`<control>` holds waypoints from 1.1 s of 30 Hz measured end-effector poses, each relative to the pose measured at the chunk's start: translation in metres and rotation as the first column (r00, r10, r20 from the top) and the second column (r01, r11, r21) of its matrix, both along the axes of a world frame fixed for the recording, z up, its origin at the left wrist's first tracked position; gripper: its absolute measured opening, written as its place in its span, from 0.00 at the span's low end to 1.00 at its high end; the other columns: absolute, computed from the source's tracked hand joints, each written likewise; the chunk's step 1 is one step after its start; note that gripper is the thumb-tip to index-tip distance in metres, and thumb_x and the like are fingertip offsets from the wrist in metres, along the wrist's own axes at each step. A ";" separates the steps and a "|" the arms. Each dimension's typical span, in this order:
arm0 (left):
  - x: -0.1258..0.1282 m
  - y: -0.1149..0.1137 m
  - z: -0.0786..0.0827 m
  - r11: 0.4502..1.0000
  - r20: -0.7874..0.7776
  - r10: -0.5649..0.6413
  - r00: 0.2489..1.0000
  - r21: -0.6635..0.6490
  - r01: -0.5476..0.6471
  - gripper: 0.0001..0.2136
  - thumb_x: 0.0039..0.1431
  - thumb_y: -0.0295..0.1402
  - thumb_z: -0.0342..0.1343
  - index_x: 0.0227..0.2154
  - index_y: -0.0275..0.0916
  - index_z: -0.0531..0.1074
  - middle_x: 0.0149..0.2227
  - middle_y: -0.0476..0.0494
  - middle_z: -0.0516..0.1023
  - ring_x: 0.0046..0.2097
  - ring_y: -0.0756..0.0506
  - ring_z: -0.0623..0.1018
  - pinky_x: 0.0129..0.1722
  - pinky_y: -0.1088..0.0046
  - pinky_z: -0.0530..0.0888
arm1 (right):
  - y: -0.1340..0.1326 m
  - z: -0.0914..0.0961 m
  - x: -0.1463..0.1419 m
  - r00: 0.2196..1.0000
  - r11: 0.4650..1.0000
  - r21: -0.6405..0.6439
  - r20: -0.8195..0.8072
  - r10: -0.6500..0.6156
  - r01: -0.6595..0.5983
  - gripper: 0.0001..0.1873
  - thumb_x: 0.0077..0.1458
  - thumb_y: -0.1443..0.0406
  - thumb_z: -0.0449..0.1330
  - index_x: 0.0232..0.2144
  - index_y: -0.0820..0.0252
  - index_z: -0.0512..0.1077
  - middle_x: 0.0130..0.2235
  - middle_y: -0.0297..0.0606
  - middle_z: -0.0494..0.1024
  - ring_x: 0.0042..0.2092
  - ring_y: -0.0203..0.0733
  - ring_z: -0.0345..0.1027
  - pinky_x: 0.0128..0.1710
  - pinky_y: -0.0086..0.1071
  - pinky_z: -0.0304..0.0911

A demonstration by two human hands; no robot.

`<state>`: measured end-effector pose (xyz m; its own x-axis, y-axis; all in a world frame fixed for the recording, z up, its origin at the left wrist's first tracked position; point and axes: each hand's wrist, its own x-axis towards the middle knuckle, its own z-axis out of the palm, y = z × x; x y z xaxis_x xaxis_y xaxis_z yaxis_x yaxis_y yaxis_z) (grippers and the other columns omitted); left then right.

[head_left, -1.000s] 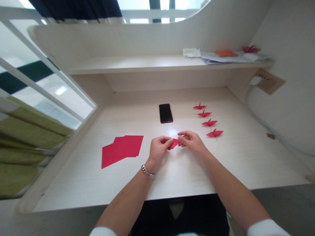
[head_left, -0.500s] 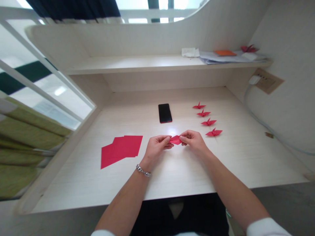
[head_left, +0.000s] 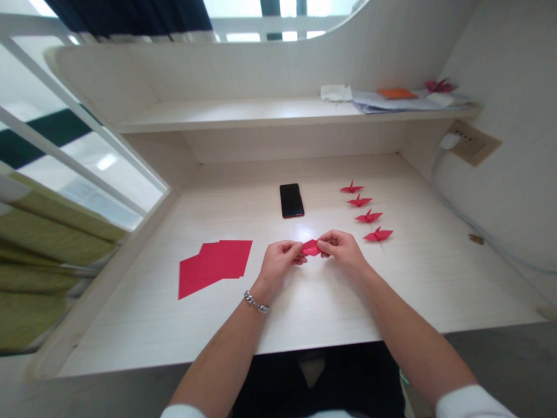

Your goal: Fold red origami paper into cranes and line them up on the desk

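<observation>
A small folded piece of red paper point(head_left: 310, 248) is stretched between my two hands, just above the desk. My left hand point(head_left: 282, 258) pinches its left end between thumb and fingers; a silver chain bracelet point(head_left: 256, 302) circles that wrist. At the other end, my right hand point(head_left: 342, 248) grips the paper with thumb and forefinger. My fingertips cover both ends of the fold. To the right of my hands, several red paper cranes point(head_left: 369, 216) stand in a slanting row. Flat red paper sheets point(head_left: 215, 261) lie overlapped to the left.
A black phone point(head_left: 292, 201) lies on the desk point(head_left: 174, 331) beyond my hands. Above the back runs a shelf point(head_left: 243, 110) bearing papers point(head_left: 369, 103), an orange slip point(head_left: 398, 93) and a red folded paper piece point(head_left: 440, 86). A white plug point(head_left: 449, 140) with its cable sits in the right wall socket.
My left hand has shifted very slightly to the right, its wrist and bracelet with it. The right hand and the folded paper look nearly the same.
</observation>
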<state>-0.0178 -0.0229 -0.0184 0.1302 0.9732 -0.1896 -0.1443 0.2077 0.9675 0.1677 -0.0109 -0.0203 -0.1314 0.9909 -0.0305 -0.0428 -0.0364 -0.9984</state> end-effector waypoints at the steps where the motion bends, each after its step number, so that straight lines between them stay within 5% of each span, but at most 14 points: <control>1: 0.000 0.000 0.000 1.000 0.005 0.003 1.000 0.001 -0.003 0.18 0.48 0.45 0.66 0.29 0.31 0.77 0.29 0.37 0.81 0.26 0.48 0.78 0.29 0.74 0.75 | 0.000 0.000 0.000 1.000 1.000 0.003 0.003 -0.001 0.001 0.17 0.42 0.55 0.69 0.29 0.62 0.74 0.22 0.34 0.76 0.23 0.36 0.68 0.25 0.30 0.63; 10: -0.001 0.000 -0.003 1.000 -0.023 0.008 1.000 0.030 -0.007 0.18 0.47 0.44 0.66 0.30 0.31 0.77 0.27 0.38 0.80 0.27 0.47 0.79 0.30 0.72 0.75 | 0.002 -0.002 0.000 1.000 1.000 0.008 0.027 0.002 -0.002 0.17 0.42 0.55 0.68 0.28 0.62 0.74 0.22 0.34 0.76 0.23 0.36 0.68 0.25 0.30 0.63; 20: -0.002 0.002 -0.011 0.979 -0.235 0.047 0.971 0.202 0.002 0.14 0.56 0.43 0.58 0.27 0.35 0.73 0.23 0.45 0.77 0.25 0.50 0.75 0.26 0.76 0.71 | -0.002 0.002 -0.005 1.000 1.000 -0.007 0.012 0.003 -0.002 0.13 0.43 0.58 0.67 0.28 0.62 0.74 0.22 0.34 0.76 0.22 0.35 0.67 0.24 0.29 0.62; 27: -0.001 0.001 -0.006 0.991 -0.157 -0.031 0.987 0.126 0.051 0.16 0.54 0.44 0.60 0.33 0.34 0.77 0.31 0.39 0.81 0.30 0.47 0.79 0.32 0.73 0.75 | 0.000 -0.002 -0.002 0.999 0.999 -0.022 0.014 0.032 -0.032 0.13 0.44 0.58 0.67 0.28 0.62 0.74 0.23 0.34 0.76 0.23 0.35 0.67 0.25 0.29 0.63; 33: -0.002 0.000 -0.006 0.995 -0.125 -0.036 0.991 0.089 0.048 0.15 0.51 0.43 0.64 0.27 0.32 0.77 0.23 0.41 0.79 0.25 0.47 0.78 0.28 0.74 0.75 | -0.002 0.001 -0.004 0.997 0.998 -0.015 0.036 0.065 -0.065 0.14 0.44 0.57 0.67 0.28 0.62 0.74 0.23 0.34 0.76 0.23 0.35 0.68 0.25 0.29 0.63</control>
